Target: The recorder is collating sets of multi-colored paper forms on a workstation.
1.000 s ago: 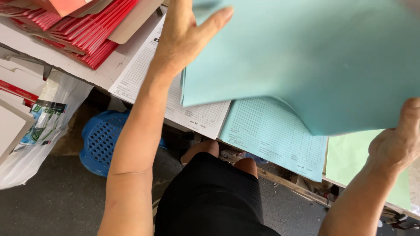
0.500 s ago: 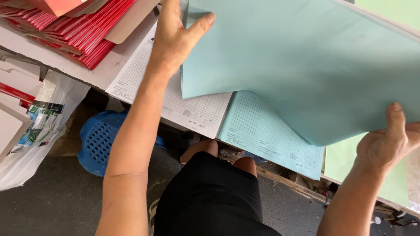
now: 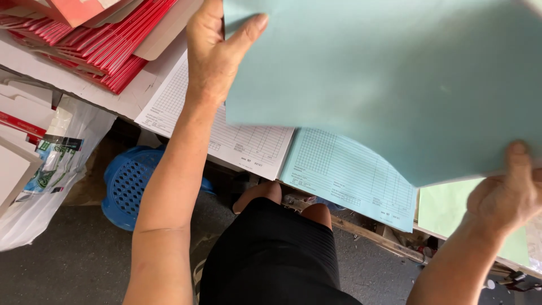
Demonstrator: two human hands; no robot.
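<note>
large pale blue sheet (image 3: 395,85) held raised above the table edge (image 3: 113,99), covering most of the upper view. left hand (image 3: 212,53) pinches its left edge, thumb on the near face, fingers behind. right hand (image 3: 508,197) grips its lower right corner, thumb on top. below the sheet: white ruled form (image 3: 248,141), blue ruled form (image 3: 350,175), pale green sheet (image 3: 446,206). left of it: red folders (image 3: 96,45). under the table: blue stool (image 3: 127,186).

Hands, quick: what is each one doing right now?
Left hand: shut on the left edge of the big teal sheet.
Right hand: shut on the sheet's lower right edge.
</note>
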